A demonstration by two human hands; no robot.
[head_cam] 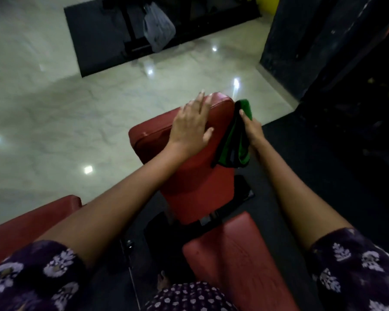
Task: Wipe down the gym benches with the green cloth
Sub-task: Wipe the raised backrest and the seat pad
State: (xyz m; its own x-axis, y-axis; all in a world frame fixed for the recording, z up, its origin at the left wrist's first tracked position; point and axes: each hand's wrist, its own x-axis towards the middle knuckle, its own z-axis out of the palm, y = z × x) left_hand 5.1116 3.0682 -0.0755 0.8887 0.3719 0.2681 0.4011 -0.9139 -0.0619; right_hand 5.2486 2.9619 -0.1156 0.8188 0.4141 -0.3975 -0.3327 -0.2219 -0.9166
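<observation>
Green cloth (234,140) pinned against red bench pad (195,176) under right-hand fingers (245,114).

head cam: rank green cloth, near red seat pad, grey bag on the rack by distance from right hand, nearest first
1. green cloth: in the right hand grip, against the red backrest pad's right edge.
2. near red seat pad: below, lower centre-right of the view.
3. grey bag: hanging on the dark rack across the floor, top of frame.

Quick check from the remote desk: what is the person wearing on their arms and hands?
Both hands, left hand and right hand, are bare, with no gloves. The forearms are uncovered. Short dark purple sleeves with a pale floral print end near the elbows.
</observation>
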